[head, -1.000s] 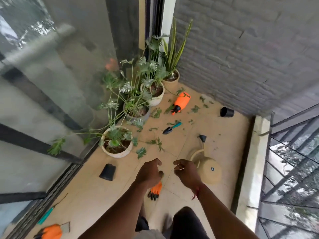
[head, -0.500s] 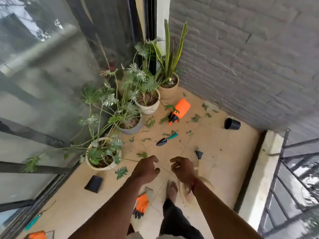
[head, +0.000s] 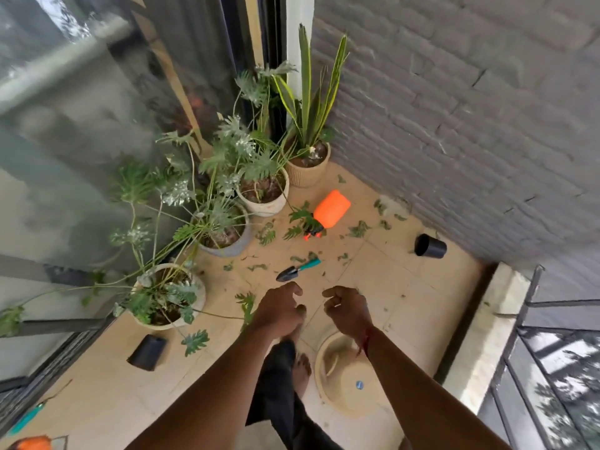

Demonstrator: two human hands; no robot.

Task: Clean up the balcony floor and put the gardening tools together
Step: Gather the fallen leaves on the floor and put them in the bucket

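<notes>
A small trowel (head: pixel 297 270) with a teal handle lies on the tan tiles just beyond my hands. An orange spray bottle (head: pixel 329 211) lies on its side farther back, among scattered green leaf cuttings (head: pixel 358 229). A beige watering can (head: pixel 347 381) sits under my right forearm. My left hand (head: pixel 279 310) and my right hand (head: pixel 345 308) hover side by side above the floor, fingers loosely curled, holding nothing. A teal-handled tool (head: pixel 27 417) lies at the lower left, beside an orange object (head: pixel 32 443) at the frame edge.
Several potted plants (head: pixel 263 193) line the glass door on the left. One black pot (head: pixel 430 246) lies near the grey brick wall, another (head: pixel 147 352) near the front planter. A raised ledge (head: pixel 487 329) and metal railing bound the right. My bare foot (head: pixel 302 373) stands on the tiles.
I have stepped forward: the pots, trowel and bottle are nearer, and the watering can now lies under my right arm. The orange glove has dropped out of view. Both hands stay empty.
</notes>
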